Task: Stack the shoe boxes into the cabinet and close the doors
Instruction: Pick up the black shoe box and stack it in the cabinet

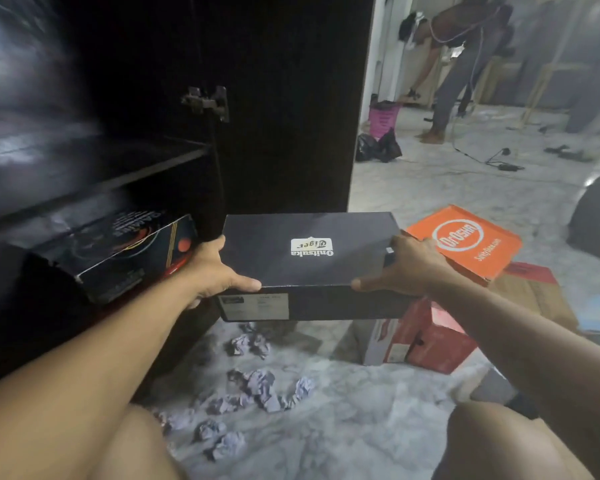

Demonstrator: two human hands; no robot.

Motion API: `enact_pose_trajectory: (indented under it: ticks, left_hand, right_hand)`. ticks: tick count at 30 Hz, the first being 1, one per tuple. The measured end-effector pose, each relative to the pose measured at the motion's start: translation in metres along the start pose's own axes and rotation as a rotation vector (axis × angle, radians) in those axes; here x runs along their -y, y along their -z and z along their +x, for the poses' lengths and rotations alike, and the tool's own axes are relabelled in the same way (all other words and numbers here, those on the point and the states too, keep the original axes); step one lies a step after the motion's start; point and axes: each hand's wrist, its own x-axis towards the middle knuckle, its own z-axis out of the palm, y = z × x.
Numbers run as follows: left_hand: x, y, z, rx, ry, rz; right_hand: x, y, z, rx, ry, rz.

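I hold a black shoe box (pixel 309 261) with a white logo on its lid above the floor, level, in front of the dark cabinet (pixel 284 98). My left hand (pixel 219 271) grips its left end, thumb on the lid. My right hand (pixel 399 268) grips its right end, thumb on the near lid edge. Another black shoe box (pixel 111 251) with coloured print lies tilted on the cabinet's bottom shelf at the left. An orange shoe box (pixel 465 240) sits on a red box (pixel 430 337) behind my right hand. The cabinet door (pixel 291 116) stands open.
Several crumpled paper balls (pixel 257 386) lie on the marble floor between my knees and the boxes. A cardboard box (pixel 537 299) sits at the right. Another person (pixel 465 64) bends over at the far right, near a pink bin (pixel 381 119) and cables.
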Motion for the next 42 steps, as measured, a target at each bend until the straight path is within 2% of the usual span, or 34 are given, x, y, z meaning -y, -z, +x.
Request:
enact_pose_trajectory:
  ticks: [9,15,22,33,38,42]
  left_hand:
    - [0.061,0.061,0.003,-0.119,0.183,-0.044]
    - [0.098,0.104,0.007,-0.240,0.286,-0.046]
    - [0.113,0.147,0.023,-0.419,0.296,-0.024]
    - [0.127,0.181,0.059,-0.617,0.284,-0.139]
    - [0.126,0.190,0.083,-0.754,0.235,-0.240]
    - [0.126,0.186,0.103,-0.861,0.225,-0.360]
  right_hand:
    - [0.090,-0.051,0.046,0.062,0.146,-0.077]
    - [0.151,-0.085,0.074,0.142,0.215,0.006]
    - [0.207,-0.113,0.123,0.154,0.356,0.076]
    - [0.281,-0.140,0.178,0.055,0.440,0.239]
    - [0.311,-0.154,0.193,-0.064,0.450,0.422]
    - [0.329,-0.178,0.188,-0.183,0.484,0.466]
